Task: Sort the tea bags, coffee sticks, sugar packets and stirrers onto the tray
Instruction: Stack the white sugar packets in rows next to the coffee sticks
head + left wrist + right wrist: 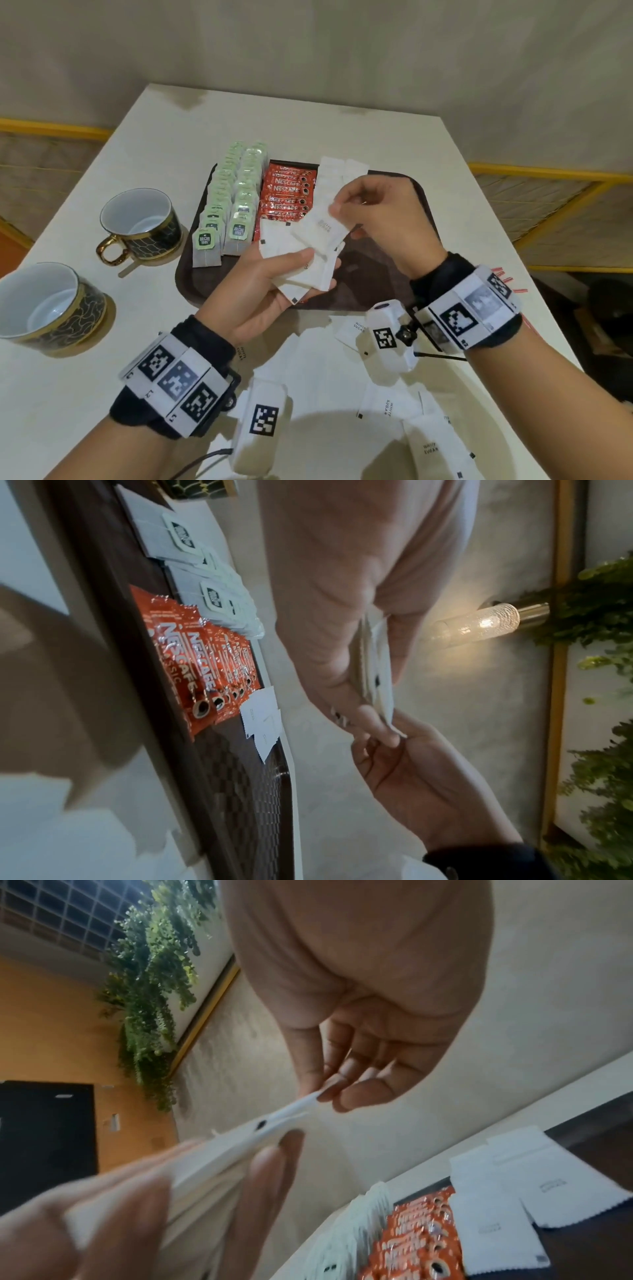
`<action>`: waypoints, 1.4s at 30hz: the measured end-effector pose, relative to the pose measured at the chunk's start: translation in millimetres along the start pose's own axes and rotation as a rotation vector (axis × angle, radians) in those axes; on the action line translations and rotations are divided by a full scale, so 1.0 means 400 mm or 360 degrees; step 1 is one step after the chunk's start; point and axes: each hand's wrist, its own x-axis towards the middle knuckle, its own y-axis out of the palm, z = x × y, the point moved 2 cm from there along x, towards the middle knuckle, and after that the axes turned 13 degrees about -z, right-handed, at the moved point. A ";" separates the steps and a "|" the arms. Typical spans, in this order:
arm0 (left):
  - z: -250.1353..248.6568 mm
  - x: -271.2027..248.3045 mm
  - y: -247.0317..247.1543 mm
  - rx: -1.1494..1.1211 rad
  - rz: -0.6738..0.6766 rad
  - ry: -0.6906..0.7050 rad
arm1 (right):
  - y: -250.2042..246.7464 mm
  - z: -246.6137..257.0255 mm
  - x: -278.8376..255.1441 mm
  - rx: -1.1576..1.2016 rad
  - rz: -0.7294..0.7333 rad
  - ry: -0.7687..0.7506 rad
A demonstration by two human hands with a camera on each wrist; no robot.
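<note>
I hold a small stack of white paper sugar packets (pixel 301 263) in my left hand (pixel 263 284), just above the near edge of the dark brown plastic tray (pixel 383 274). My fingers curl under the stack and my thumb presses on top, so the packets stay together like cards. My right hand (pixel 380 219) pinches the top packet (pixel 323 226) by its corner with thumb and fingertips (pixel 359 1096). I think I am peeling it off the stack so I can lay it flat on the tray by itself.

The tray is my sorting place. At its left side sit two neat rows of white tea bags with green tags (pixel 229 202). Right beside them, in the middle of the tray, is a row of red shiny coffee sticks (pixel 286 195). Next to the coffee sticks, a few white sugar packets (pixel 337 171) already lie in a row toward the far edge. The right part of the tray has nothing on it that I can see.

More white sugar packets (pixel 387 407) lie loose on the white counter (pixel 154 144), near the tray's front edge, so I still have many to move. Red and white stirrers (pixel 507 281) peek out off the tray's right side, behind my right wrist. Two black and gold cups (pixel 140 226) stand to the left of the tray, and both look empty.
</note>
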 end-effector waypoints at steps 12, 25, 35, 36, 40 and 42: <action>0.028 0.038 0.009 -0.0219 -0.0371 0.0379 | 0.009 -0.078 -0.115 0.0273 0.0058 0.0469; 0.018 0.105 -0.015 -0.0558 -0.0509 0.0226 | -0.084 -0.087 0.092 -0.0281 0.0068 0.0111; 0.016 0.092 -0.070 -0.0409 -0.0632 0.0302 | -0.025 -0.132 0.389 -0.1769 0.0776 -0.0250; 0.016 0.089 -0.071 -0.0444 -0.0645 0.0314 | -0.016 -0.137 0.398 -0.1781 0.0758 -0.0265; 0.019 0.081 -0.081 -0.0465 -0.0657 0.0322 | 0.004 -0.158 0.421 -0.1743 0.0730 -0.0264; 0.017 0.078 -0.085 -0.0463 -0.0669 0.0319 | 0.007 -0.166 0.427 -0.1727 0.0719 -0.0246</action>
